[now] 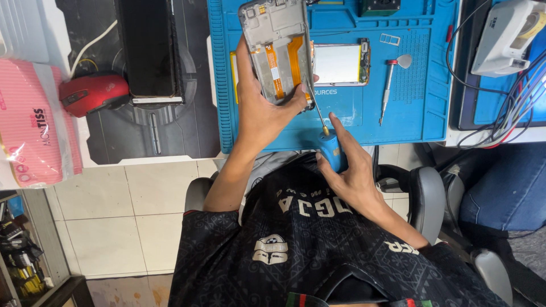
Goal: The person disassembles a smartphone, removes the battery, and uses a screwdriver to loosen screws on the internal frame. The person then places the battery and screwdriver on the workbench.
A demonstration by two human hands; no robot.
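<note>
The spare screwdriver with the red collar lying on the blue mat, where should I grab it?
Grip the red-collared screwdriver around the middle of its slim shaft, coming from above. It lies flat on the blue mat, nearly upright in the picture, with bare mat on both sides; a pick sits by its head.

The opened phone frame (277, 48) is showing matt grey plastic with glossy orange flex strips. The screwdriver (328, 141) is presenting a thin polished metal shaft and a smooth blue plastic handle. The work mat (392, 122) is appearing as matt blue rubber with ribbed sections. The red mouse (94, 92) is reflecting light off glossy plastic. The pink tissue pack (31, 128) is lying in shiny clear film.
</note>
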